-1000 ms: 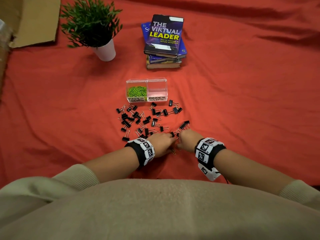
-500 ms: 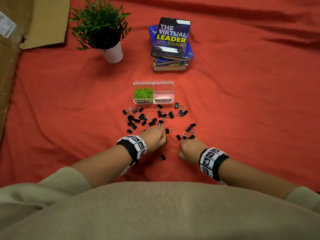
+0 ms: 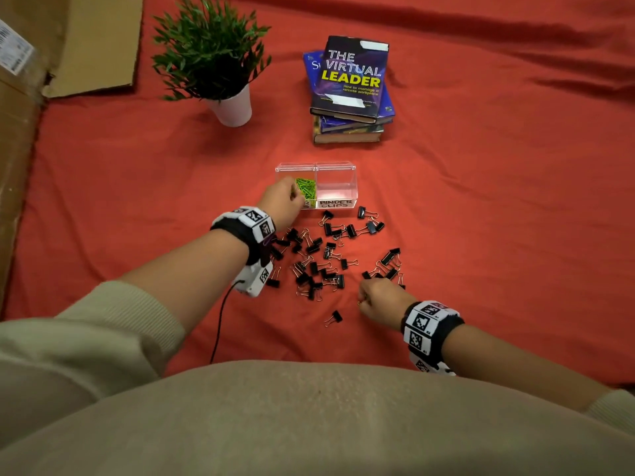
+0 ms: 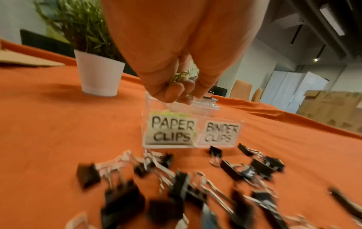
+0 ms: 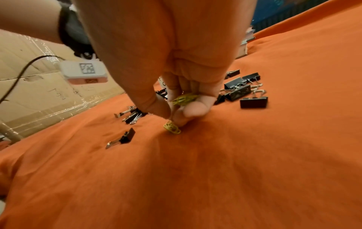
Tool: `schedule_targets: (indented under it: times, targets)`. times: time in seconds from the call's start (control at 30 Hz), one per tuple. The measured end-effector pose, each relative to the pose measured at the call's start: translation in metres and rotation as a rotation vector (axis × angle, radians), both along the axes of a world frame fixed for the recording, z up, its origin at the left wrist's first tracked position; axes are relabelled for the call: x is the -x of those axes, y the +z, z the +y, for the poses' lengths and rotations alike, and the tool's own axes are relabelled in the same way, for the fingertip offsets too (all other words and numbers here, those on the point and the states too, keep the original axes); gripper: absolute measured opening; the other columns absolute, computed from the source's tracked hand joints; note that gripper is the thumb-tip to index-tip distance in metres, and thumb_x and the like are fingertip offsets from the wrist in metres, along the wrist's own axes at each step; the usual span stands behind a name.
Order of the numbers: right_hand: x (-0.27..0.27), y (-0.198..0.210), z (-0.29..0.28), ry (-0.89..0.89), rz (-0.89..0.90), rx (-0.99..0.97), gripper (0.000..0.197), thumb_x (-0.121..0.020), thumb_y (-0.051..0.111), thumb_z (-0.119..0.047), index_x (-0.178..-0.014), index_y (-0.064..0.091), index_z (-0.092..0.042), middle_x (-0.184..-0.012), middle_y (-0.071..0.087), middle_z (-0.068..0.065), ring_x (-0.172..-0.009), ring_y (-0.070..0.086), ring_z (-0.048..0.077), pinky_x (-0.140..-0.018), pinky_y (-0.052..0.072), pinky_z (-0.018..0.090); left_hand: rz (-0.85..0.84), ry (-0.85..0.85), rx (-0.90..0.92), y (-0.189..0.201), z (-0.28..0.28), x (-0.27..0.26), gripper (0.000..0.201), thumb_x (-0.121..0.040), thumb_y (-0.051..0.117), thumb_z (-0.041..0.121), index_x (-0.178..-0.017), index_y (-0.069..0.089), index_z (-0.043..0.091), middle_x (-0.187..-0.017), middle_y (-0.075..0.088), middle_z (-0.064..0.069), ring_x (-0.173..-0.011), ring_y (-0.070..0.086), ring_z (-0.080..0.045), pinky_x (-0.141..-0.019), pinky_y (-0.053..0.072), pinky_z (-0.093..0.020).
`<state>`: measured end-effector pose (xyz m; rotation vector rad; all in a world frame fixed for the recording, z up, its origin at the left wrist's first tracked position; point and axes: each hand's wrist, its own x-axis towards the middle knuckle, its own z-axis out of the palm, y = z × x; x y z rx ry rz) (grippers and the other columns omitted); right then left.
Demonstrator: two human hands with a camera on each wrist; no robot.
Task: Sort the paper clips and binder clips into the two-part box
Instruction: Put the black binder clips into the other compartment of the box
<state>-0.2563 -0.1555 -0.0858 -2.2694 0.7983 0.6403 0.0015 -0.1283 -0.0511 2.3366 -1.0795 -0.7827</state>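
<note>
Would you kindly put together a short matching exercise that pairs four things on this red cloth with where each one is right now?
Things:
1. left hand
2. right hand
3. binder clips
4. books

Places:
A. scattered on the cloth in front of the box
B. stacked beyond the box
C. over the paper clip compartment
D. low at the cloth, pinching yellow-green paper clips

Pairs: 1-C, 2-D, 3-A, 4-B

Office, chairs (image 4: 242, 88), partition panels (image 4: 293, 89), ceiling lights (image 4: 331, 24)
</note>
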Motion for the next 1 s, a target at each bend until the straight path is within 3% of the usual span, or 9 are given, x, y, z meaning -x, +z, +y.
schedule_targets:
  times: [0.1,0.27,0.37,0.47,0.57,0.67,0.77,0.87,1.0]
  targets:
    - [0.002,-0.003,0.007,0.049,0.023,0.054,0.019,-0.086,0.052,-0.018,-0.101,0.055,-0.007,-0.108,0.058,0.013,-0.095,0.059,0.028,-0.081,0.048,0.036,-0.122,-0.062,-0.027,0.005,-0.022,-0.021,0.005,-0.093,0.048,0.011,-0.092,0.053,0.008,-0.086,0.057,-0.009,-0.075,0.053,-0.024,-0.056,0.039,-0.026]
    - [0.001,-0.003,0.009,0.043,0.078,0.066,0.021,-0.087,0.051,-0.013,-0.105,0.055,-0.004,-0.113,0.057,0.015,-0.099,0.059,0.031,-0.082,0.047,0.035,-0.258,-0.245,-0.146,0.000,-0.042,-0.038,0.016,-0.091,0.051,0.011,-0.103,0.059,0.003,-0.109,0.062,-0.018,-0.100,0.058,-0.033,-0.083,0.048,-0.038]
    - [0.000,0.000,0.007,-0.031,0.058,-0.003,0.012,-0.083,0.054,-0.013,-0.093,0.057,-0.010,-0.098,0.059,0.009,-0.091,0.060,0.026,-0.075,0.046,0.030,-0.229,-0.275,-0.145,-0.002,-0.038,-0.036,0.022,-0.090,0.053,0.013,-0.111,0.058,0.007,-0.115,0.061,-0.015,-0.103,0.058,-0.030,-0.084,0.047,-0.034]
    - [-0.002,0.006,-0.005,-0.192,0.020,-0.128,0.005,-0.079,0.062,-0.011,-0.082,0.061,-0.016,-0.074,0.058,-0.005,-0.069,0.057,0.010,-0.063,0.044,0.014,-0.178,-0.266,0.001,0.000,-0.019,-0.028,0.027,-0.090,0.053,0.013,-0.117,0.057,0.010,-0.125,0.056,-0.010,-0.116,0.053,-0.025,-0.097,0.043,-0.032]
    - [-0.012,0.016,-0.025,-0.246,0.039,-0.274,0.006,-0.077,0.067,-0.010,-0.082,0.069,-0.013,-0.062,0.058,-0.012,-0.052,0.052,-0.003,-0.054,0.041,0.008,-0.164,-0.195,0.132,-0.002,0.012,-0.018,0.019,-0.090,0.053,0.016,-0.108,0.059,0.015,-0.116,0.052,-0.002,-0.108,0.050,-0.018,-0.093,0.039,-0.025]
    - [-0.028,0.023,-0.044,-0.253,0.102,-0.406,0.004,-0.077,0.068,-0.009,-0.078,0.071,-0.012,-0.059,0.064,-0.004,-0.048,0.055,0.004,-0.057,0.049,0.023,-0.118,-0.168,0.095,-0.019,0.050,-0.007,0.012,-0.089,0.053,0.016,-0.099,0.060,0.017,-0.104,0.050,0.002,-0.103,0.048,-0.015,-0.094,0.044,-0.031]
    - [-0.053,0.035,-0.057,-0.197,0.170,-0.446,0.010,-0.078,0.068,-0.015,-0.081,0.073,-0.007,-0.070,0.068,0.011,-0.051,0.053,0.013,-0.049,0.043,0.022,-0.098,-0.191,-0.004,-0.040,0.085,0.004,0.013,-0.087,0.056,0.018,-0.099,0.060,0.017,-0.107,0.051,-0.002,-0.106,0.049,-0.019,-0.095,0.044,-0.035]
    - [-0.093,0.053,-0.064,-0.215,0.053,-0.373,0.016,-0.084,0.065,-0.023,-0.080,0.071,-0.008,-0.068,0.068,0.000,-0.056,0.054,0.010,-0.060,0.048,0.024,-0.086,-0.221,-0.055,-0.056,0.107,0.013,0.024,-0.086,0.060,0.021,-0.109,0.058,0.015,-0.114,0.049,-0.005,-0.113,0.046,-0.021,-0.099,0.040,-0.031]
    - [-0.168,0.060,-0.068,-0.229,-0.195,-0.155,0.022,-0.090,0.058,-0.024,-0.086,0.065,-0.003,-0.070,0.060,-0.002,-0.061,0.054,0.011,-0.054,0.046,0.021,-0.051,-0.216,-0.021,-0.064,0.122,0.015,0.029,-0.085,0.062,0.016,-0.113,0.056,0.012,-0.116,0.045,-0.006,-0.108,0.049,-0.023,-0.098,0.043,-0.033]
